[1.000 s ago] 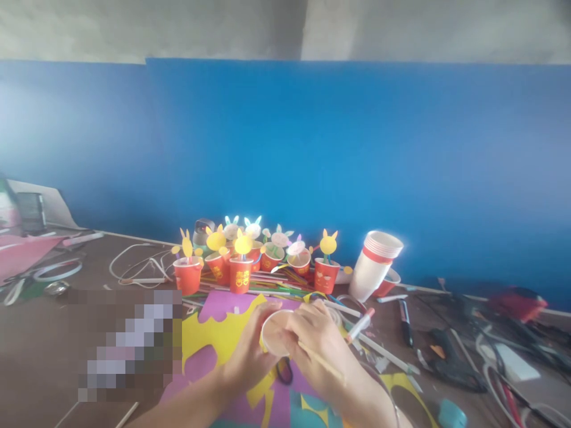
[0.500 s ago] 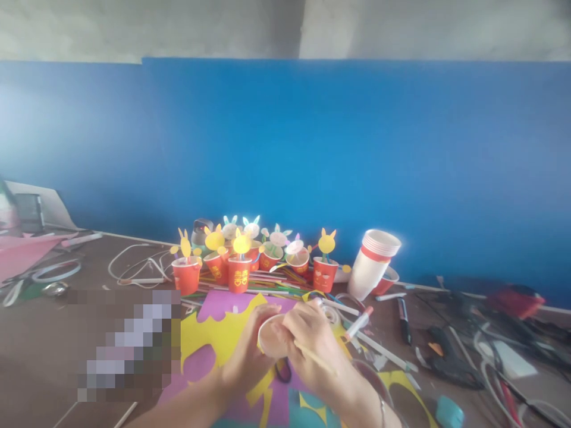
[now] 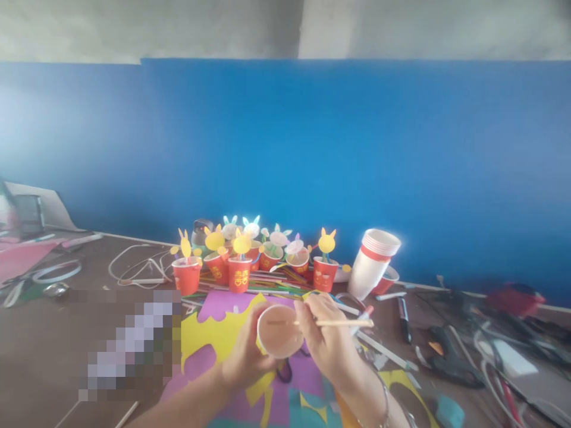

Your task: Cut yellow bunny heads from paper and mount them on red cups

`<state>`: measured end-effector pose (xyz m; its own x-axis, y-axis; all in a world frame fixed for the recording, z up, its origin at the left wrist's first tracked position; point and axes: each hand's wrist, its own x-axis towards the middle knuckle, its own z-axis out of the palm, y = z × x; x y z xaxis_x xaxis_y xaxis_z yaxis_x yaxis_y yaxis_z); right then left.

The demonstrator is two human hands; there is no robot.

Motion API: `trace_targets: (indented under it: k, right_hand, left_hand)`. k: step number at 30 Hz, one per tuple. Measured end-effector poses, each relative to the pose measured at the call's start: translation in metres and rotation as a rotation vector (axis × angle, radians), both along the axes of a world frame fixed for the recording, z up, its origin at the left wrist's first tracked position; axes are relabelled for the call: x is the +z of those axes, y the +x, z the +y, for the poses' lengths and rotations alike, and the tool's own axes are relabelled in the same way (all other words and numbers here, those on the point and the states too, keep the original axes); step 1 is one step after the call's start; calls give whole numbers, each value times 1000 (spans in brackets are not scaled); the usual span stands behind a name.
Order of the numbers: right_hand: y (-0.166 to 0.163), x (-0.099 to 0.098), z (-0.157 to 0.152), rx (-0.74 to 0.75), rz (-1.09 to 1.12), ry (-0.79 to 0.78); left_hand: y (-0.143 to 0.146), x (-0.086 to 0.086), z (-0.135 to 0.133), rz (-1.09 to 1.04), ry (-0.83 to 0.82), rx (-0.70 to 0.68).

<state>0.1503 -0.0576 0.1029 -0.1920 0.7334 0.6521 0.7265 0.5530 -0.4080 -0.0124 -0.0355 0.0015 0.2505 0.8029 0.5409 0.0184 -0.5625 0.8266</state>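
Note:
My left hand (image 3: 250, 345) is wrapped round the side of a paper cup (image 3: 280, 348), its open mouth tilted toward me. Between the thumb and fingers of my right hand (image 3: 328, 333) is a thin wooden stick (image 3: 345, 323). One end of the stick reaches over the cup's mouth; the other points right. Whether its tip touches the cup I cannot tell. Beneath both hands lie cut sheets of yellow paper (image 3: 200, 333) and purple paper (image 3: 279, 404). Beyond them stand several red paper cups (image 3: 239, 274) with paper rabbit figures (image 3: 242, 242) rising from them.
A stack of white cups (image 3: 373, 264) leans at the back right. Coloured sticks (image 3: 263, 279) lie among the red cups. To the right are a black marker (image 3: 404, 321), a black glue gun (image 3: 452, 362) and tangled cables (image 3: 491, 380). A blue partition (image 3: 285, 148) stands behind the table.
My right hand has drawn back to the right from inside the cup. The stick has swung level and now spans the cup's mouth. My left hand keeps the cup nearly in place.

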Motion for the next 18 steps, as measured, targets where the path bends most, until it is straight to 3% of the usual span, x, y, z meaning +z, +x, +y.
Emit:
trace_targets:
  k: [5,9,13,18]
  right_hand:
    - [0,-7,2,-28,31,-50]
    - [-1,-4,1,-19,31,-28]
    - [-4,5,-5,82,-52,-15]
    - [-14,-1,-5,164,-224,144]
  left_hand:
    - [4,-4,0,-52,-51,52]
    - [7,6,-1,-123,-96,70]
    - [7,9,-2,-190,-135,62]
    - [8,-2,-2,-115,-152,47]
